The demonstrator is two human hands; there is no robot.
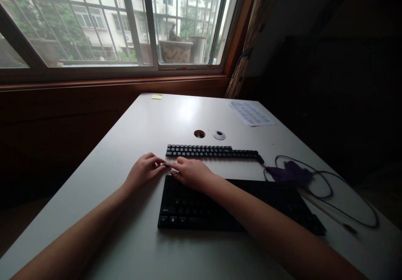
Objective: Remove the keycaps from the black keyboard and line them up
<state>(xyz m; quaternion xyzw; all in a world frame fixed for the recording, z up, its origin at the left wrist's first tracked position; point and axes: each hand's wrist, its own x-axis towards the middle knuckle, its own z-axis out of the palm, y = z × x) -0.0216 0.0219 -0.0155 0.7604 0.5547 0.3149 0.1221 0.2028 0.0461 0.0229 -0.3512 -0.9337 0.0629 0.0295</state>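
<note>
My left hand (145, 169) is closed in a pinch on a small dark keycap (165, 164), just above the table. The index finger of my right hand (192, 172) reaches to the same keycap, its other fingers curled with a ring on one. Whether the right hand grips it too I cannot make out. Below lies a black keyboard (201, 223), partly covered by my right hand and forearm; keys show at its lower left. Behind my hands, loose black keycaps (201, 151) stand lined up in rows.
To the right are a purple cloth (290, 173), a looped black cable (333, 187) and a thin brush-like stick (333, 215). A cable hole (199, 134) and its round cover (219, 135) sit further back. Printed sheets (253, 113) and yellow sticky notes (157, 97) lie near the far edge.
</note>
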